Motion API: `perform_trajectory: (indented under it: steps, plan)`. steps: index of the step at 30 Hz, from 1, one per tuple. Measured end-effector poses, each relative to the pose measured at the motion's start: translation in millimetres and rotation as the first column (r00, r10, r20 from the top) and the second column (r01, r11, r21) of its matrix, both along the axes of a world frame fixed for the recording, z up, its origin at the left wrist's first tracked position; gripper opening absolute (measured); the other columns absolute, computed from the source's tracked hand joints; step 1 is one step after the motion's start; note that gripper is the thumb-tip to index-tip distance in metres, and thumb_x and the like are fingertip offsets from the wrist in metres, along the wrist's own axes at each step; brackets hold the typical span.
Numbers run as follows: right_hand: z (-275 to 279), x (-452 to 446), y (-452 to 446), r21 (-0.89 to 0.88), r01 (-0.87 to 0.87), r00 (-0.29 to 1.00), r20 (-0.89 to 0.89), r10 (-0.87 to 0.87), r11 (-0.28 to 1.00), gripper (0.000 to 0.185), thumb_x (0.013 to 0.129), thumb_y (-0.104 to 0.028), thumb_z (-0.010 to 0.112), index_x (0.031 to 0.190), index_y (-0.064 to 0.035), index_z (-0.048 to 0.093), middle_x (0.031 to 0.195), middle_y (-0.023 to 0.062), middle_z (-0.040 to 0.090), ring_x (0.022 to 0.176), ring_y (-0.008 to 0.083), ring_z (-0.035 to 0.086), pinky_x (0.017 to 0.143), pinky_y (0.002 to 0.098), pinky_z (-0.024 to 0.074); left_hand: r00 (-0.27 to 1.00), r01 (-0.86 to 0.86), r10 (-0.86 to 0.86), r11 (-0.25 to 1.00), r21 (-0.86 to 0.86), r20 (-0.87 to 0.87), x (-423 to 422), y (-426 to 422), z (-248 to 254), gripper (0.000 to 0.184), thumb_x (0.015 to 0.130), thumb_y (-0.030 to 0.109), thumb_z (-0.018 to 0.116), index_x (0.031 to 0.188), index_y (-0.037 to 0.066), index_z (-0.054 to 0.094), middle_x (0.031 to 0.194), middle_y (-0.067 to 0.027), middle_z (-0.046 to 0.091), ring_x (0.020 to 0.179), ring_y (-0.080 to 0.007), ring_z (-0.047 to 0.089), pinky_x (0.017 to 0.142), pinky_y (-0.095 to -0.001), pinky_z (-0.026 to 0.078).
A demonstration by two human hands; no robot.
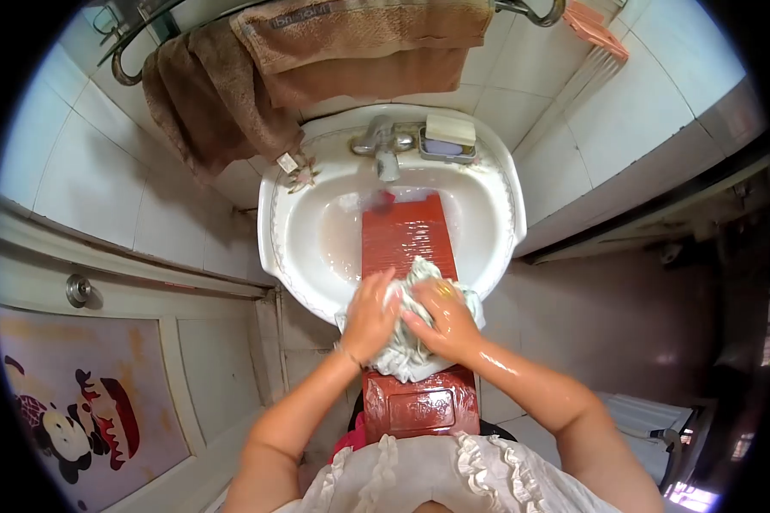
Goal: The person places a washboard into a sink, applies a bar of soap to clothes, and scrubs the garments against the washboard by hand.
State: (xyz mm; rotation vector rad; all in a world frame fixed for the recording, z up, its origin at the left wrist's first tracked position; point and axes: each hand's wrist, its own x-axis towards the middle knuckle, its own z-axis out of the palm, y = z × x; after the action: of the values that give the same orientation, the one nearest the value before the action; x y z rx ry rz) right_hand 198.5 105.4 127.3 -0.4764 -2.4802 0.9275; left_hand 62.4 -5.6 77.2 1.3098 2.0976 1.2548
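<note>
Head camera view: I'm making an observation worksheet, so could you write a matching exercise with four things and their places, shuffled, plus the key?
Things
1. Reddish-brown ridged washboard
2. Wet, bunched whitish cloth
3. Brown fabric towels
4. Small grey rectangular dish

Places
A. Hanging from the curved metal rail
B. Beside the silvery metal faucet
C. One end inside the white ceramic sink
D. Under the left hand and right hand

Pairs: 1-C; 2-D; 3-A; 4-B

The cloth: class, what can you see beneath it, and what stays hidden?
A red washboard runs under the cloth, showing beyond it on both sides. The covered stretch between cannot be seen.
</note>
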Motion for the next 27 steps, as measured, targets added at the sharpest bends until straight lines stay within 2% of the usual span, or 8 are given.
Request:
perform_trajectory:
  steps: [2,4,8,13,18,22,25,27]
  plan:
    - [-15,10,-3,-0.169,-0.013,1.000,0.023,0.017,0.986,0.027,0.089,-0.020,0.061,0.104,0.0018,0.061,0.101,0.0194,0.062,0.098,0.0382,0.057,0.089,0.0490,0.0417,0.980,-0.040,0.034,0.999,-0.027,-0.198,32,-18,9,0.041,0.092,0.023,0.055,0.126,0.001,0.057,0.128,-0.0252,0.051,0.121,-0.0414,0.047,0.099,-0.0508,0.038]
    - [-66,5,0,0.253,0.108,0.968,0.192,-0.159,0.961,0.032,0.089,-0.030,0.060,0.104,-0.0018,0.062,0.100,0.0174,0.063,0.097,0.0372,0.058,0.087,0.0501,0.0429,0.950,-0.089,0.058,0.992,-0.088,-0.305,33,-3,-4,0.033,0.090,0.021,0.054,0.116,0.002,0.062,0.123,-0.0221,0.056,0.115,-0.0384,0.051,0.094,-0.0530,0.040]
    - [-107,-93,78,0.309,0.413,0.854,0.195,-0.482,0.857,0.031,0.093,-0.029,0.052,0.109,-0.0051,0.065,0.101,0.0204,0.065,0.094,0.0383,0.061,0.080,0.0516,0.0469,0.993,-0.118,0.103,0.885,-0.451,-0.058,-47,93,-62,0.026,0.089,0.021,0.055,0.105,0.002,0.063,0.109,-0.0153,0.063,0.107,-0.0344,0.056,0.086,-0.0547,0.043]
    - [-62,-35,53,-0.139,0.013,0.974,0.225,0.019,0.990,0.032,0.095,-0.026,0.051,0.114,-0.0028,0.063,0.113,0.0207,0.063,0.106,0.0415,0.058,0.090,0.0489,0.0455,0.969,-0.114,0.102,0.993,-0.043,-0.223,-8,34,-42,0.048,0.089,0.027,0.058,0.129,0.001,0.053,0.126,-0.0207,0.053,0.119,-0.0382,0.048,0.095,-0.0556,0.040]
    - [-84,-35,32,0.374,0.218,0.950,0.130,-0.283,0.901,0.019,0.087,-0.024,0.059,0.096,-0.0072,0.063,0.091,0.0150,0.063,0.090,0.0358,0.059,0.075,0.0479,0.0445,0.905,-0.245,0.163,0.955,-0.166,-0.393,14,36,-31,0.044,0.083,0.027,0.066,0.118,0.002,0.059,0.115,-0.0195,0.058,0.107,-0.0369,0.053,0.087,-0.0511,0.044]
    - [-123,-102,95,0.207,0.308,0.904,0.242,-0.353,0.929,0.024,0.090,-0.030,0.054,0.095,-0.0087,0.065,0.093,0.0156,0.065,0.091,0.0361,0.061,0.075,0.0494,0.0445,0.860,-0.244,0.215,0.970,-0.003,-0.462,-51,102,-59,0.018,0.082,0.021,0.064,0.091,0.005,0.062,0.083,-0.0143,0.059,0.082,-0.0337,0.058,0.073,-0.0477,0.045]
    - [-144,-104,135,-0.544,0.417,0.895,0.388,-0.222,0.728,0.058,0.092,-0.053,0.052,0.125,-0.0054,0.059,0.126,0.0231,0.060,0.116,0.0384,0.058,0.100,0.0418,0.0424,0.787,-0.076,-0.018,0.989,-0.125,-0.616,-25,79,-29,0.034,0.083,0.017,0.061,0.115,0.005,0.059,0.107,-0.0157,0.059,0.098,-0.0331,0.055,0.078,-0.0481,0.043]
    - [-80,-91,118,-0.488,0.456,0.881,0.369,-0.297,0.744,0.068,0.088,-0.058,0.055,0.133,-0.0070,0.054,0.134,0.0236,0.053,0.124,0.0393,0.051,0.104,0.0442,0.0396,0.625,0.122,-0.170,0.985,-0.121,-0.761,12,36,-11,0.050,0.079,0.018,0.063,0.129,0.012,0.056,0.124,-0.0176,0.055,0.114,-0.0352,0.050,0.088,-0.0501,0.040]
